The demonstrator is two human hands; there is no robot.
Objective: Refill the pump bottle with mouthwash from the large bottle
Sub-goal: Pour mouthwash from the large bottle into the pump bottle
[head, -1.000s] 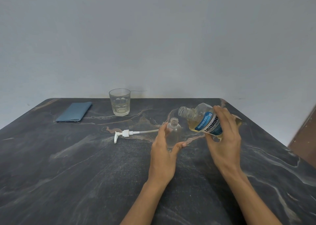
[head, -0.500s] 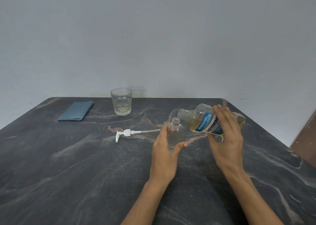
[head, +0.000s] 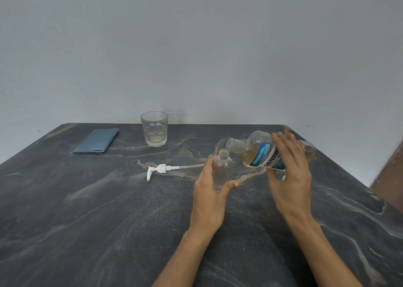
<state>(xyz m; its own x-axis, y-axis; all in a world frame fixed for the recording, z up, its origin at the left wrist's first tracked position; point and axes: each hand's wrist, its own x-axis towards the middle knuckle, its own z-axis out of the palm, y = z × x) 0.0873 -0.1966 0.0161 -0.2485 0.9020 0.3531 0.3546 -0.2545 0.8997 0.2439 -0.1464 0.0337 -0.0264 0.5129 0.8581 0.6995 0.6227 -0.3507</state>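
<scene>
- The pump bottle stood upright and uncapped on the dark marbled table, looking empty.
- The left hand cupped the pump bottle's lower body, fingers behind it and thumb in front, steadying it.
- The right hand gripped the large bottle around its labelled middle, just right of the pump bottle and tipped nearly flat, its open mouth hanging close above the pump bottle's neck.
- The yellow mouthwash lay low in the large bottle's belly; no stream was visible.
- The pump head with its dip tube lay flat to the left of the pump bottle; a glass and a folded blue cloth sat farther left and behind.
- Likely trouble: the wide mouth over a narrow neck could send liquid down the pump bottle's shoulder onto the table if tipped too fast.
- A sudden gulp from the large bottle might overshoot the neck altogether.
- A light, empty pump bottle might tilt if the large bottle's lip knocked it.
</scene>
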